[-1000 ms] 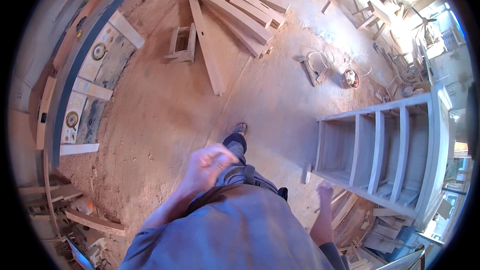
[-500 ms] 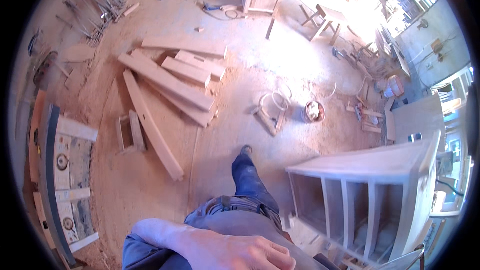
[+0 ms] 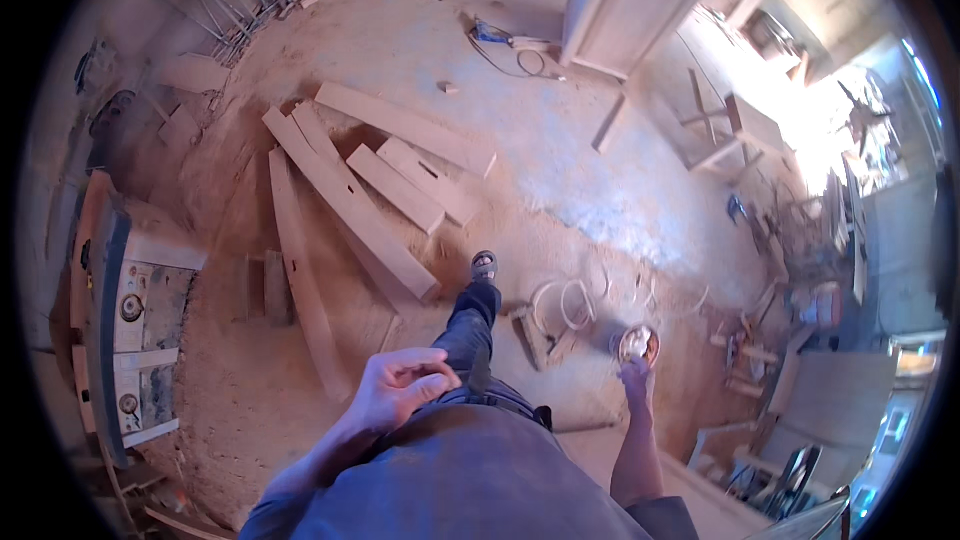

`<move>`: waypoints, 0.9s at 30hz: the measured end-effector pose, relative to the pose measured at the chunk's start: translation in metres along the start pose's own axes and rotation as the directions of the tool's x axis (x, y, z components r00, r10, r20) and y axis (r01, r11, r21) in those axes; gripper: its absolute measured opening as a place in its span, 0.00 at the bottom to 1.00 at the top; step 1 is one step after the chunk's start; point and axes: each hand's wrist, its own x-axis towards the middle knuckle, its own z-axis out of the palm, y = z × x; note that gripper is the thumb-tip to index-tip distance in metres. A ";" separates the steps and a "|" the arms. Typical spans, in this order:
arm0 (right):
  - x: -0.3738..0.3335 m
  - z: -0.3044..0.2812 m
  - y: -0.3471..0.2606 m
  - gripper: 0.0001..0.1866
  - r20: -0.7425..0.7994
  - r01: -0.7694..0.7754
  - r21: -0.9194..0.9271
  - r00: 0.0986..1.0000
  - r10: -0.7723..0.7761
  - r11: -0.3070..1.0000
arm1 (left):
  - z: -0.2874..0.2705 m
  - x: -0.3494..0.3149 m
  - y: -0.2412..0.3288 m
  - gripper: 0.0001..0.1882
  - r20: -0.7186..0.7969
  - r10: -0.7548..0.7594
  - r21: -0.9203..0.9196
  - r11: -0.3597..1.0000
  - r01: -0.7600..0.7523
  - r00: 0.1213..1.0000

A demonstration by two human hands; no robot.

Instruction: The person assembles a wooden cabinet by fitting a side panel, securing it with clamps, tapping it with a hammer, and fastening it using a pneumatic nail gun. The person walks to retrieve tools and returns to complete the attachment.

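As I watch from the side, loose boards (image 3: 345, 198) fan across the floor (image 3: 230, 380) ahead and left of the left hand (image 3: 402, 390); their near ends look the likeliest trip. Left fingers: loosely curled, nothing visible between them. Leading foot (image 3: 484, 266) sits just beyond them, to the right; best planted flat in the gap before the V-shaped piece (image 3: 528, 340). Bucket (image 3: 657, 350), filled, shows directly beyond the right hand (image 3: 635, 373); whether those fingers grip or touch anything, cannot tell. Judgement: hold that hand clear of the rim.
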 end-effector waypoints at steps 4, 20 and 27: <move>0.100 -0.009 0.017 0.14 0.128 0.134 -0.441 0.988 -0.086 0.888 | -0.032 0.158 0.003 0.17 -0.186 0.034 -0.044 0.998 -0.043 0.982; 0.561 0.194 -0.325 0.31 0.540 0.526 -0.660 0.828 -0.147 0.536 | -0.056 0.719 0.347 0.07 0.127 0.666 0.673 0.486 -0.558 0.735; 0.789 0.348 -0.727 0.24 0.443 0.272 -0.222 0.883 -0.152 0.936 | -0.251 0.791 0.277 0.07 -0.707 -0.002 0.464 0.754 0.466 0.708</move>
